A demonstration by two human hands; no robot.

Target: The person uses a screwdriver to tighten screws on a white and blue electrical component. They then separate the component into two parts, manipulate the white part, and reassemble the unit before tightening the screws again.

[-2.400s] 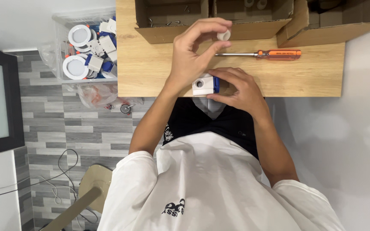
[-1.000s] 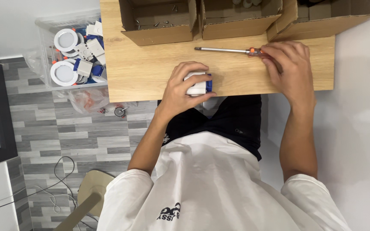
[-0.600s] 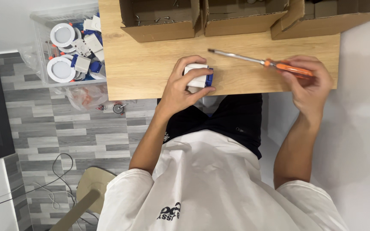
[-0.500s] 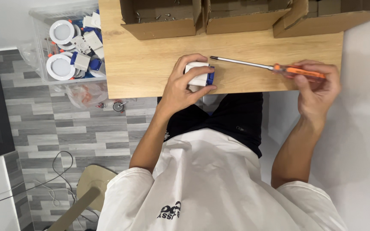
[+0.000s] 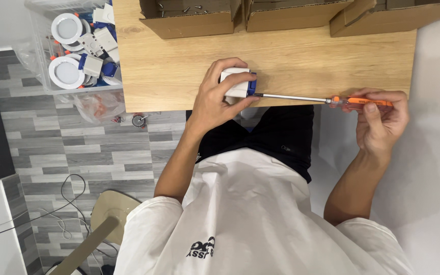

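Gripping the white and blue box (image 5: pixel 238 84) at the wooden table's (image 5: pixel 179 71) near edge, your left hand (image 5: pixel 217 97) steadies it; your right hand (image 5: pixel 380 119) clasps the screwdriver (image 5: pixel 327 100), its shaft lying level along that edge, tip touching the box's blue side.

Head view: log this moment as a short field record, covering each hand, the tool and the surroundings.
left hand: clasps a small white and blue box at the wooden table edge
right hand: grips the orange screwdriver by its handle
tool: shaft level, tip at the box's blue side
table back: open cardboard boxes
beside table: clear bin of round white lamps and parts
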